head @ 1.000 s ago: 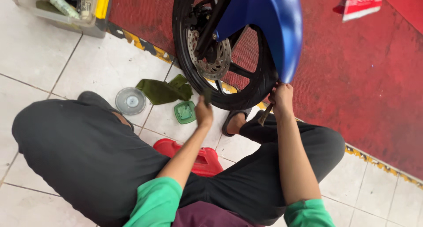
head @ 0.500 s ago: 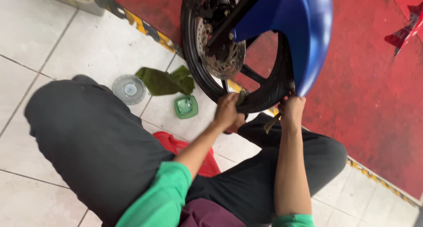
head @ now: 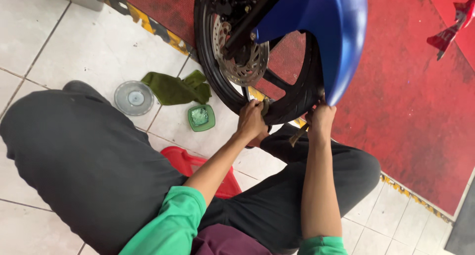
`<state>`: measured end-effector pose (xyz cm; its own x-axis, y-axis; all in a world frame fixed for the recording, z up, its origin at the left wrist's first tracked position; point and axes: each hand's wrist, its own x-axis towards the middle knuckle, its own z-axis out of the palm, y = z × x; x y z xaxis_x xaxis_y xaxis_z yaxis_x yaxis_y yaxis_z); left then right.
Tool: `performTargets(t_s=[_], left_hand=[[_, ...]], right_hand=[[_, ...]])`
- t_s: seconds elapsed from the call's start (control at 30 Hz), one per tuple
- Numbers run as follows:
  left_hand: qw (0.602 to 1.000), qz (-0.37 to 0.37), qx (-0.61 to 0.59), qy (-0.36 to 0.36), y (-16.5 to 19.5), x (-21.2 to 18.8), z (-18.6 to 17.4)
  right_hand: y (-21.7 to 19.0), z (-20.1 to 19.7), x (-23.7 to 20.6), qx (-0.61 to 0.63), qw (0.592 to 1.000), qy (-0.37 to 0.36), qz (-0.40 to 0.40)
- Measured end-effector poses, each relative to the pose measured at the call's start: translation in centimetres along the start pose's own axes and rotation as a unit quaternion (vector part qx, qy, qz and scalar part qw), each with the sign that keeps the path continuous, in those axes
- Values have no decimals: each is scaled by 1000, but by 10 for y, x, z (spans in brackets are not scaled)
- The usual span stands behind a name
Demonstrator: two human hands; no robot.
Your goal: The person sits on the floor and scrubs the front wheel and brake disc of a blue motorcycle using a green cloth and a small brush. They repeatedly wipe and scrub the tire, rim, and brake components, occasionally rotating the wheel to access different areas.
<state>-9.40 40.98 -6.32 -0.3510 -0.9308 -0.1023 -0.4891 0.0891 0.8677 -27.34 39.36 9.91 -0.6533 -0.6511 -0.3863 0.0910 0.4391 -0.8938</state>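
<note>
Shifted since the earlier frame: left hand [head: 251, 120] up from the floor tiles onto the tyre; view drawn closer to the wheel.

Left hand: fingers [head: 257, 106] curled closed over a small green pad [head: 265, 106], pressed against the lower rim of the black front wheel [head: 297, 99], at 6 o'clock on the tyre.

Right hand [head: 320, 120]: closed on the tyre at 5 o'clock, just under the tip of the blue mudguard [head: 336, 32]; thin brownish tool [head: 298, 134] sticking out below, grip on it not clear.

Wheel: raised off red mat [head: 405, 101]; brake disc [head: 242, 62] at hub.

Floor, at 9 o'clock from the left hand: green square tin [head: 201, 117], open; green rag [head: 177, 88] beyond; round clear lid [head: 134, 97] farther out.

Red stool [head: 190, 162] under the seated person, between the black trouser legs.
</note>
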Motion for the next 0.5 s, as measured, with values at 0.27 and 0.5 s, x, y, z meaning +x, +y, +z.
performTargets(t_s=[0.27,0.5], left_hand=[[980,18,-191,57,81,5,-22],[966,61,-239,73,84,8,-35]], right_hand=[[14,-9,8,-5,1000,7,2],[10,-8,11,-25,999,36,-20]])
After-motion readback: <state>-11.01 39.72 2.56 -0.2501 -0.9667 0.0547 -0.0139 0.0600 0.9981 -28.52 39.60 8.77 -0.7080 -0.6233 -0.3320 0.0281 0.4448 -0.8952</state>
